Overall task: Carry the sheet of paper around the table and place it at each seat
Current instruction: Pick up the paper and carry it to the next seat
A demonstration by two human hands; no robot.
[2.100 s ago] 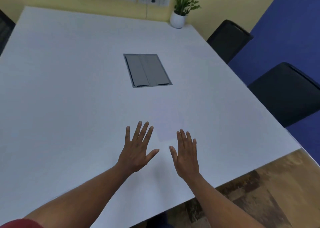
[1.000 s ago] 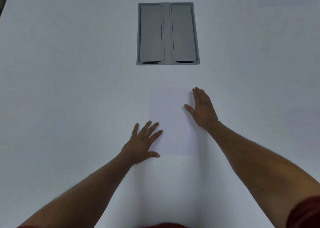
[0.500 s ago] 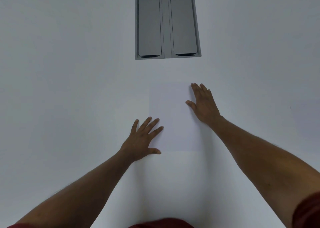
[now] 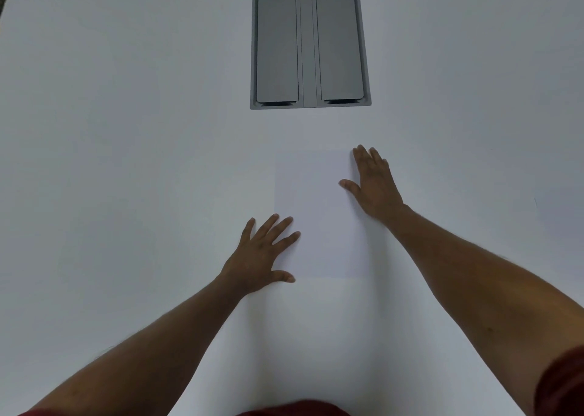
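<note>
A white sheet of paper (image 4: 319,216) lies flat on the white table (image 4: 126,163), faint against it, its long side running away from me. My left hand (image 4: 264,254) rests flat at the sheet's near left corner, fingers spread and straight, fingertips on the paper's left edge. My right hand (image 4: 373,185) lies flat along the sheet's far right edge, fingers straight and pointing away, thumb on the paper. Neither hand grips the sheet.
A grey recessed cable box (image 4: 309,47) with two closed lids sits in the tabletop just beyond the paper. The table surface fills nearly the whole view; a dark sliver shows at the top left corner.
Since two seconds ago the view has swung to face the cable box squarely and my hands have spread to the sheet's edges. Over the last half second they barely move.
</note>
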